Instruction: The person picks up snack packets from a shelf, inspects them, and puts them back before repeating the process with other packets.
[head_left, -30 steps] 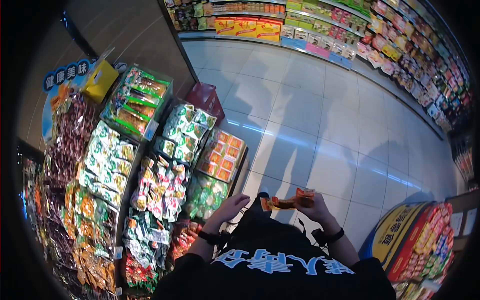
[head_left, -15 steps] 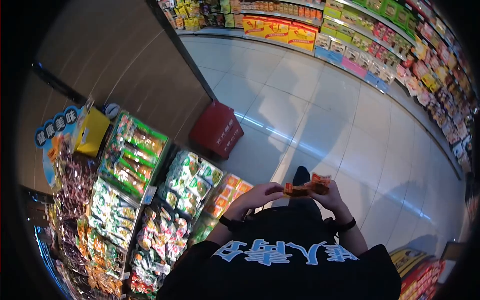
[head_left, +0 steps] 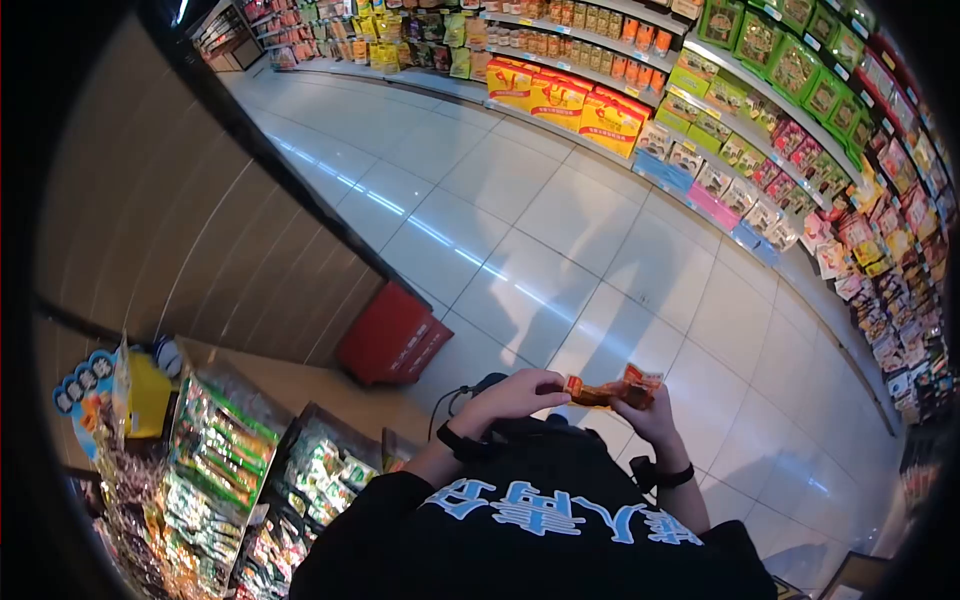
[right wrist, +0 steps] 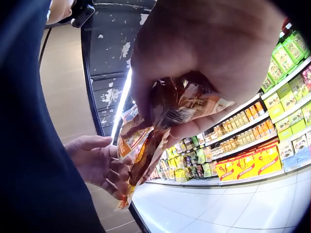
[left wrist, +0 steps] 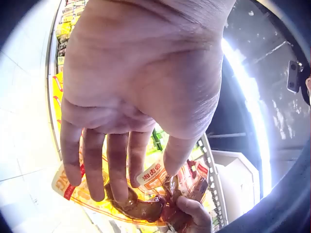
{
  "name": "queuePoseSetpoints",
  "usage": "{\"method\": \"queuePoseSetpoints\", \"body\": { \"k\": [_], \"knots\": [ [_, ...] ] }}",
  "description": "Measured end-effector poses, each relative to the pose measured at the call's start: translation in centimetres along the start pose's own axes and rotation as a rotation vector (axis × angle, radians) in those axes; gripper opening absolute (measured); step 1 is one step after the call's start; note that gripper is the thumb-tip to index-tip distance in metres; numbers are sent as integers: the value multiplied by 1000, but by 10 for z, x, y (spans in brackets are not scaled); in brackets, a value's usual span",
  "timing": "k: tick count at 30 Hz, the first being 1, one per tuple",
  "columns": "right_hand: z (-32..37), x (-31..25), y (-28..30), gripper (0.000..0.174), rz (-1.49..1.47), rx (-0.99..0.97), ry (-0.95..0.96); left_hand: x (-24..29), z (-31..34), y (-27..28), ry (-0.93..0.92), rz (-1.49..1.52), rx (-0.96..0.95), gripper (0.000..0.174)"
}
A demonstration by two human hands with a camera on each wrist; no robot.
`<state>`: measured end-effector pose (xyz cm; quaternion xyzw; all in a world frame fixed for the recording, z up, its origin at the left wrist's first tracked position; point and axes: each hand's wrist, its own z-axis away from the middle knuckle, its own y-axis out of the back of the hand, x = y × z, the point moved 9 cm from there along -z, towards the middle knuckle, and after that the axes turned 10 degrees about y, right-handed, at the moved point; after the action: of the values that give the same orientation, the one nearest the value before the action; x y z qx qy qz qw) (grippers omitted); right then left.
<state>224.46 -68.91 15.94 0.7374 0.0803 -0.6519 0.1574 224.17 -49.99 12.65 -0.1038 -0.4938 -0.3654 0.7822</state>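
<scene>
In the head view a clear, orange-printed snack packet (head_left: 598, 393) with brown, meat-like food inside spans both hands before the black shirt. My right hand (head_left: 652, 416) grips its right end, the thumb and fingers curled round the bunched plastic. At the left end, my left hand (head_left: 517, 396) holds the edge between thumb and fingers. The left wrist view has the left palm (left wrist: 141, 73) facing the camera, its long fingers lying over the packet (left wrist: 141, 209) and a printed corner by the thumb. A barcode shows on the packet (right wrist: 182, 104) in the right wrist view.
A snack display (head_left: 225, 450) stands at lower left beside a brown wall (head_left: 170, 200). A dark red box (head_left: 395, 335) sits on the floor by the wall. Stocked shelves (head_left: 740, 130) curve round the back and right, beyond pale floor tiles (head_left: 480, 230).
My left hand has moved rightward from beside the display to the packet's left end. The right hand keeps its grip. The view has turned, and the display sits lower and farther left.
</scene>
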Motion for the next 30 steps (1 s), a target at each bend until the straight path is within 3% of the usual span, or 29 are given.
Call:
{"method": "queuePoseSetpoints", "body": {
  "k": [6,8,13,16,20,30],
  "knots": [
    [-65,26,14,20,171,174,-93,36,-81,79,-42,-211,-240,32],
    [-85,28,10,21,171,305,-131,33,-113,104,-159,-247,-298,31],
    [-132,16,-30,21,-1,624,-101,41,-128,177,-196,-396,-488,28],
    [-163,16,-52,21,37,666,-111,40,-134,216,-189,-441,-549,29],
    [-192,7,-77,20,109,703,-106,39,-143,237,-396,-460,-588,32],
    [-215,-12,-107,20,283,785,-98,14,-151,247,-390,-539,-709,39]
  ]
}}
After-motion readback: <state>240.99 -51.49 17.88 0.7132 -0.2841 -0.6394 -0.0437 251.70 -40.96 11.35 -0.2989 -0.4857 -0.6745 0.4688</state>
